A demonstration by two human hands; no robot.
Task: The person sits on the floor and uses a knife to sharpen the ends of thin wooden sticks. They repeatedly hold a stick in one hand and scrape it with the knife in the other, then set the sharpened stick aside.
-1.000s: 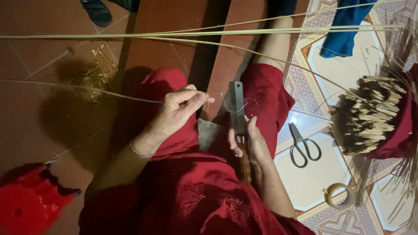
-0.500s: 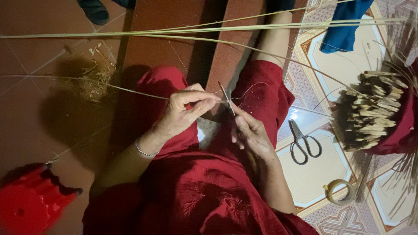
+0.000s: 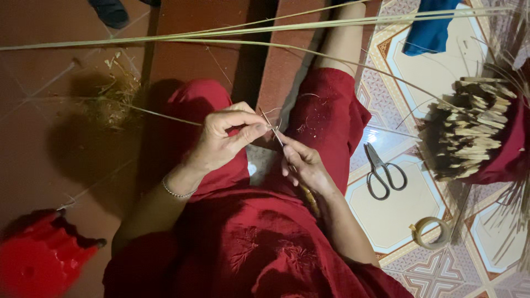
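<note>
My left hand (image 3: 223,140) pinches a thin bamboo strip (image 3: 160,114) that runs out to the left over my red-clothed lap. My right hand (image 3: 303,165) grips a knife (image 3: 274,128) with a wooden handle; its narrow blade points up and meets the strip right at my left fingertips. Both hands are close together above my knees. A thin silver bracelet sits on my left wrist.
Long bamboo strips (image 3: 276,28) lie across the floor at the top. A bundle of cut bamboo sticks (image 3: 469,129) wrapped in red cloth sits at the right. Black scissors (image 3: 383,171) and a tape roll (image 3: 430,232) lie on patterned tiles. A red plastic stool (image 3: 41,259) stands bottom left.
The knife blade has turned from broad side up to edge-on and moved against the strip at my left fingers. My right hand shifted slightly up and left.
</note>
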